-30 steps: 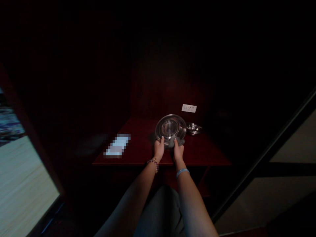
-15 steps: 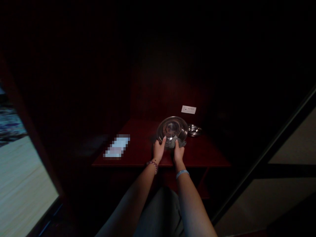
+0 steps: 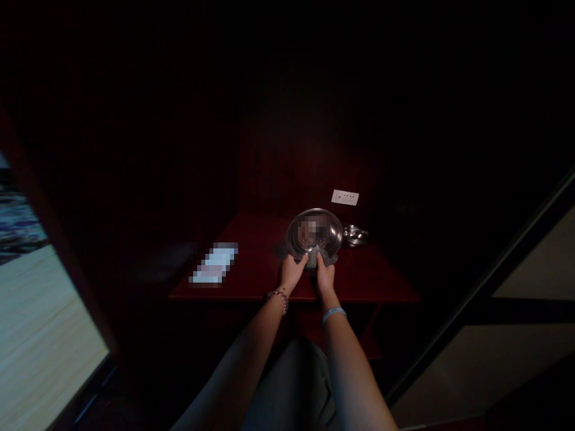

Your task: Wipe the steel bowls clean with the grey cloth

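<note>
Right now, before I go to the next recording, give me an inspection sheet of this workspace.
Surface: dark red wooden shelf; dimly lit, its finish hard to judge.
Job's things: wide metal bowl, held tilted; grey cloth at its near rim; smaller metal dishware on the shelf at right, count unclear.
Clutter: pale pixelated item on the shelf at left, cannot be identified.
Hands: left hand grips the bowl; right hand presses the cloth to it.
Cables: nothing seen; much is in deep shadow.
Surroundings: white socket plate on the back wall; pale wood-grained surface at far left.
</note>
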Available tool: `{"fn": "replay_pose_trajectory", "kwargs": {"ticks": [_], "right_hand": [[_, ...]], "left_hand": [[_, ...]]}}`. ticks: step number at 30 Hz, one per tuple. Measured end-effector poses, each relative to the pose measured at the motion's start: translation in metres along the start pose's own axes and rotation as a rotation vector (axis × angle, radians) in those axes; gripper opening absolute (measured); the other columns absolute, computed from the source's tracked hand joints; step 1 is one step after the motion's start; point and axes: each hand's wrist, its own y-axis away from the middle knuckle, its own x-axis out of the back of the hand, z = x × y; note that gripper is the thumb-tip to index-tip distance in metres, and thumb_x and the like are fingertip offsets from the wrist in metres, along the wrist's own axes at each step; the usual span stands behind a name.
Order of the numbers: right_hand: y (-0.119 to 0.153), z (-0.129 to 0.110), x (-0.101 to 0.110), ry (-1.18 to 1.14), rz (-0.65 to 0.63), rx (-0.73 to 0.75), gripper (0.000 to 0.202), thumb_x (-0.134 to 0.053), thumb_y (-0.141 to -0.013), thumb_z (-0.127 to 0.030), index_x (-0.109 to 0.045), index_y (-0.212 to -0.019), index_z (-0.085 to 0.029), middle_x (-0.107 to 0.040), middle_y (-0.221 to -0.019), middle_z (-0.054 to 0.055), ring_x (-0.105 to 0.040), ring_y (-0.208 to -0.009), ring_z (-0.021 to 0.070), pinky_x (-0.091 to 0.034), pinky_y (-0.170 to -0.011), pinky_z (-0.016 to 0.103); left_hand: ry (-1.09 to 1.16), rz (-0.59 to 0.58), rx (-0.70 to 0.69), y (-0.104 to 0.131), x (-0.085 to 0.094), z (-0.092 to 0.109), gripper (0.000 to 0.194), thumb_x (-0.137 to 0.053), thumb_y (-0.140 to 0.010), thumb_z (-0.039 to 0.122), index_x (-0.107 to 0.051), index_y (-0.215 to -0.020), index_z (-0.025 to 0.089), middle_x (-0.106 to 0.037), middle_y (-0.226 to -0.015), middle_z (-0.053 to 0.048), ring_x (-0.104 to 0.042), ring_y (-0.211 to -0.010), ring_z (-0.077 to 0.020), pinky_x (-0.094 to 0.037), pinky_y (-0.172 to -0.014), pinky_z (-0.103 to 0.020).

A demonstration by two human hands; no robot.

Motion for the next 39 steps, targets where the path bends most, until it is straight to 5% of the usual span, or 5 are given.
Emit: {"fn": "replay_pose_trajectory", "kwargs": {"ticks": [16,25,33,39], "right_hand": [[-0.005,0.009,0.000,-0.024,0.066,0.033,0.046,-0.070,-0.077,-0.038,-0.071,-0.110,-0.007,-0.076,-0.103,0.012,-0.071,-0.096,0.0228,-0.054,-0.086,0.031],[-0.004,0.010,0.000,-0.015,0.057,0.051,0.047,-0.069,-0.077,-0.041,-0.071,-0.109,-0.007,-0.075,-0.108,0.014,-0.070,-0.098,0.0226,-0.054,-0.087,0.031],[-0.003,0.010,0.000,-0.014,0.048,0.065,0.049,-0.070,-0.076,-0.043,-0.070,-0.111,-0.008,-0.074,-0.110,0.014,-0.069,-0.098,0.0220,-0.052,-0.088,0.031],[-0.006,0.013,0.003,0.007,0.077,0.045,0.051,-0.069,-0.076,-0.045,-0.070,-0.109,-0.006,-0.074,-0.109,0.015,-0.069,-0.101,0.0242,-0.052,-0.089,0.033]], "left_hand": [[0.179,0.015,0.089,-0.004,-0.004,-0.005,0.024,-0.072,-0.079,0.022,-0.068,-0.100,0.012,-0.075,-0.103,-0.014,-0.071,-0.097,-0.0229,-0.056,-0.088,-0.036],[0.324,0.134,0.127,0.000,-0.003,0.004,0.021,-0.068,-0.081,0.022,-0.064,-0.101,0.015,-0.072,-0.100,-0.010,-0.070,-0.088,-0.0191,-0.058,-0.077,-0.032],[0.258,0.251,0.017,0.001,0.003,0.007,0.018,-0.055,-0.091,0.034,-0.060,-0.092,0.017,-0.070,-0.094,-0.007,-0.067,-0.086,-0.0163,-0.054,-0.082,-0.028],[0.111,0.145,0.039,0.005,0.006,0.017,0.028,-0.050,-0.095,0.038,-0.065,-0.097,0.014,-0.073,-0.102,-0.014,-0.068,-0.097,-0.0206,-0.051,-0.091,-0.032]]}}
